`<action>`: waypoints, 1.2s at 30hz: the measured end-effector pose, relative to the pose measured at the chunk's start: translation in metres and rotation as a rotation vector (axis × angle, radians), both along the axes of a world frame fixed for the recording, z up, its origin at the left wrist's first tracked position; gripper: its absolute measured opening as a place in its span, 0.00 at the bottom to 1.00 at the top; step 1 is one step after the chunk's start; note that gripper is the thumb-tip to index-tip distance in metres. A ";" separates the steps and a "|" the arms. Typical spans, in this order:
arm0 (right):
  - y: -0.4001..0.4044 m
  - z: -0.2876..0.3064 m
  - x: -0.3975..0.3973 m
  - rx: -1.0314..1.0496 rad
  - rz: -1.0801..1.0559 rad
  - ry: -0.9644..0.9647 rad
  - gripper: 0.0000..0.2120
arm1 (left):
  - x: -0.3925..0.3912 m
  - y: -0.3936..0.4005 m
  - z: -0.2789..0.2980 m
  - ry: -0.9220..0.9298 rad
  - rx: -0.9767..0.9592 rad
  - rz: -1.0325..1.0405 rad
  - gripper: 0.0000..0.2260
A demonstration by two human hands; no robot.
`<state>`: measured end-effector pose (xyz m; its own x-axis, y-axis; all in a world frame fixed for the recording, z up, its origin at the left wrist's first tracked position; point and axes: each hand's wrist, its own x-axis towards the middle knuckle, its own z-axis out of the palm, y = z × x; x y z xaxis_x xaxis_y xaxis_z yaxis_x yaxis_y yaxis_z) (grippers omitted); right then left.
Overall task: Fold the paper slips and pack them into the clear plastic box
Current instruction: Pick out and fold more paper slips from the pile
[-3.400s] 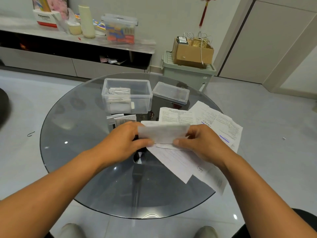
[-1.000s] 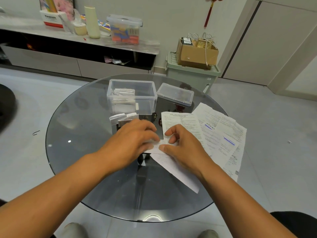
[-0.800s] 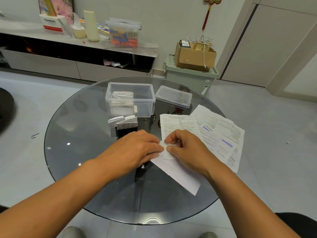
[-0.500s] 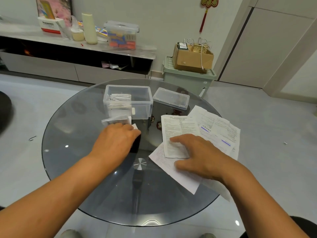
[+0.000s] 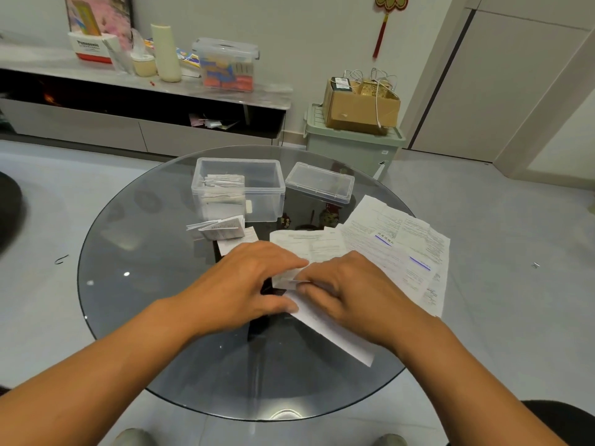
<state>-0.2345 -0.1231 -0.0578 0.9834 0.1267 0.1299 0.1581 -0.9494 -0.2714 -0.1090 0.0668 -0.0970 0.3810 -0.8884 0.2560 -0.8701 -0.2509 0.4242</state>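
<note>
At bench [image 5: 145,284] centre, left hand [image 5: 244,284] palm down, fingers flat on paper slip [image 5: 317,249], right hand [image 5: 351,288] at 3 o'clock pinching its edge, clear plastic box [image 5: 257,188] at 12 o'clock

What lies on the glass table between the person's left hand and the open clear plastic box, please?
In the head view, a small pile of folded paper slips lies between the left hand and the clear plastic box, on the glass table.

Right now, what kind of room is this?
Probably a home living room: a low TV-style cabinet along the wall, a round glass table, and a red hanging charm.
</note>
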 end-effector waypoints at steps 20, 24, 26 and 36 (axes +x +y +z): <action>-0.018 -0.005 0.003 0.676 -0.516 0.278 0.32 | -0.011 -0.002 0.004 0.631 -0.176 0.257 0.44; -0.002 -0.011 0.005 0.390 -0.529 0.266 0.50 | -0.016 -0.002 0.004 0.288 -0.082 0.270 0.46; 0.000 -0.012 0.007 0.347 -0.562 0.260 0.53 | -0.013 -0.001 0.004 0.112 -0.028 0.262 0.41; -0.013 -0.004 0.005 0.638 -0.761 0.153 0.35 | 0.002 0.002 -0.006 -0.063 0.180 0.112 0.23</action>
<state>-0.2292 -0.1359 -0.0618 0.7858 -0.5916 -0.1805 -0.5094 -0.4534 -0.7315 -0.1066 0.0685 -0.1027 0.4683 -0.8750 0.1231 -0.8558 -0.4145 0.3094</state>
